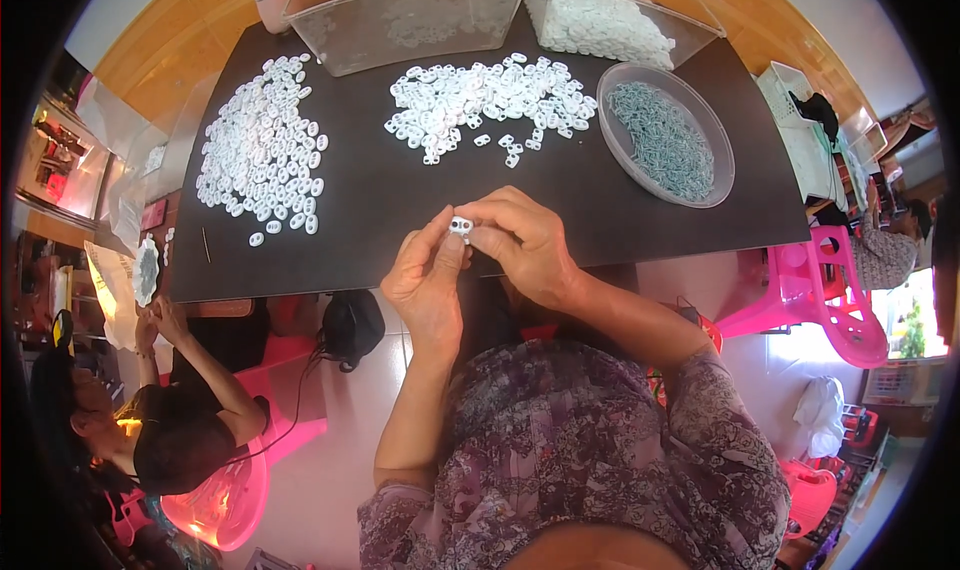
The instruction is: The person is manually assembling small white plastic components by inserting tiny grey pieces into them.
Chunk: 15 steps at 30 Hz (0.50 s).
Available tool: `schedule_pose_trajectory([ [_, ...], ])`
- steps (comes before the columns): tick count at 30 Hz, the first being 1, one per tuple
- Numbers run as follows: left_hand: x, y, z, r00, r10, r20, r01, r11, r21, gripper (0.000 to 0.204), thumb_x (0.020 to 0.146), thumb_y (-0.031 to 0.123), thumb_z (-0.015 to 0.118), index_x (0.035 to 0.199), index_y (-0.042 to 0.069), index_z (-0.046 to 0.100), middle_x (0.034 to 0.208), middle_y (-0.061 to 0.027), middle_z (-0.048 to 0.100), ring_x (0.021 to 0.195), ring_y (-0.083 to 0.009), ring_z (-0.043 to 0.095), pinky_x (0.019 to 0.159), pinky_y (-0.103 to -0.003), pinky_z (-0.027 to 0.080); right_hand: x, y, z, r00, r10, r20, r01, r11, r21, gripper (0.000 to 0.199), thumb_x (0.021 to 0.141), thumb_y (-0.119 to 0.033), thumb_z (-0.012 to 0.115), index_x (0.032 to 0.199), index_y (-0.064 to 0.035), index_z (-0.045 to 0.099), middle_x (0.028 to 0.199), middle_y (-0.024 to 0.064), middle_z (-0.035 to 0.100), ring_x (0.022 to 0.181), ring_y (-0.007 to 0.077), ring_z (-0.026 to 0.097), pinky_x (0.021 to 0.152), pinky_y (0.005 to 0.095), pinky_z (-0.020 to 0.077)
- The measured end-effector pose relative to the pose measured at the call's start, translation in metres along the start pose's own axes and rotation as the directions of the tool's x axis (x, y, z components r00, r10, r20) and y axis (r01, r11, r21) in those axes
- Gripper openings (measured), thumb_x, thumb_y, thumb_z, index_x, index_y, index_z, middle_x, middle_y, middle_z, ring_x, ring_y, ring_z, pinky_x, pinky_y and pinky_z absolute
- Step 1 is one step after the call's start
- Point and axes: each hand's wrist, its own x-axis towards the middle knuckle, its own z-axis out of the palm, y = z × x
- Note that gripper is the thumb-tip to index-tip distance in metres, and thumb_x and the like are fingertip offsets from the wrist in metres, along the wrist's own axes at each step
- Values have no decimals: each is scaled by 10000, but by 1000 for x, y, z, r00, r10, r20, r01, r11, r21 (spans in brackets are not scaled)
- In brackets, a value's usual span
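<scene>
Between the fingertips of both my hands is a small white plastic piece with two dark holes (461,225). My left hand (428,280) pinches it from the left, thumb and forefinger on its edge. My right hand (520,240) closes on its other side, with the thumb near its lower edge. Both hands are over the near edge of the dark table (370,220). Beyond them lies a pile of similar white pieces (480,95), a few of them loose on its near side. Another heap, of white oval pieces (262,150), spreads at the left.
A round clear tub (722,185) of small grey-green metal parts stands at the right. Two clear bins (400,30) (690,28) line the back, the right one holding white pieces. Pink stools (830,300) flank the table. Another person (190,430) works at the left.
</scene>
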Motion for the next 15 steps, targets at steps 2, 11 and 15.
schedule_pose_trajectory([
  [2, -1, 3, 4, 1000, 10, -11, -10, 1000, 22, 268, 823, -52, 591, 1089, -30, 619, 798, -27, 538, 690, -91, 521, 624, -216, 457, 0, -2, 0, 988, 155, -22, -152, 983, 100, 175, 788, 42, 578, 954, 21, 629, 832, 75, 591, 737, 134, 555, 657, 241, 450],
  [11, -2, 4, 4, 997, 76, 9, -77, 985, 153, 261, 833, -35, 581, 1090, -23, 621, 785, -18, 534, 684, -76, 519, 618, -194, 441, 0, -4, 2, 970, 241, -29, -233, 958, 167, 158, 804, 41, 570, 945, 18, 637, 831, 62, 590, 755, 115, 555, 660, 236, 449],
  [15, -2, 3, 6, 994, 107, 15, -107, 954, 281, 256, 833, -27, 586, 1087, -23, 621, 782, -12, 533, 691, -73, 518, 615, -195, 438, 0, 1, 0, 985, 173, -28, -170, 983, 74, 164, 799, 41, 573, 944, 8, 640, 825, 69, 592, 747, 128, 559, 650, 243, 451],
])
